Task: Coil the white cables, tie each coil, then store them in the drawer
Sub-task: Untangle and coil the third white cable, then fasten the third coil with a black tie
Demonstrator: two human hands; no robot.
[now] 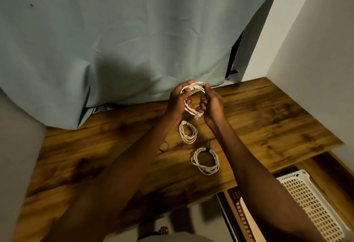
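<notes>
Both hands hold a coiled white cable up above the far part of the wooden table. My left hand grips the coil's left side, fingers curled round its strands. My right hand pinches its right side, where a thin black tie seems to sit. The cable's plug end hangs below the hands. A second white coil lies on the table just under them. A third white coil, bound by a black tie at its top, lies nearer to me.
A thin dark loop, perhaps a band, lies on the table left of the coils. An open drawer at lower right holds a white perforated basket. A grey-green cloth hangs behind the table; a white wall stands to the right.
</notes>
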